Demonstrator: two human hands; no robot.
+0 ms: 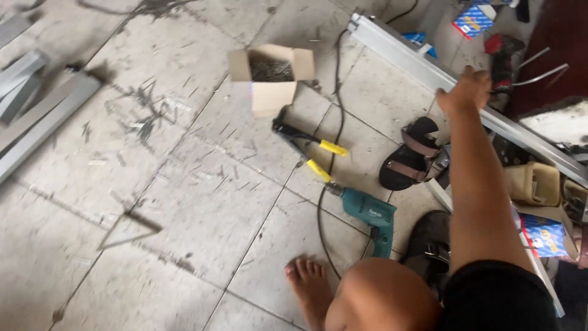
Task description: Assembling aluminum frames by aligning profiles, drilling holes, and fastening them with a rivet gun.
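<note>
right hand [467, 91] stretched out over a long aluminium channel [429, 72] lying slantwise on the tiled floor [184, 202], running from the top middle down toward the right edge. seen from the back, fingers curled down over the channel's near flange, seemingly pressing or gripping it; whether closed round the metal cannot be told from this angle. channel directly under the palm, touching it, likely steadied there so as not to slide on the tiles. left hand not visible anywhere.

just below the hand, a pair of dark sandals [411, 154], one more dark sandal [432, 242] lower down beside the bent knee [380, 294]. bare foot [306, 285] flat on the tile near the bottom middle. teal corded drill [370, 216] lying on its side between foot and sandals, cord looping up toward the channel's far end. rivet tool with yellow handles [309, 150] left of the cord, near the drill's chuck. open cardboard box of small screws or nails [269, 72] further up, flaps spread, kept within arm's reach. more grey metal profiles [37, 110] stacked along the floor's left edge, well apart. small blue cartons [542, 236] by the right edge; tan pouch [534, 182] just above.
</note>
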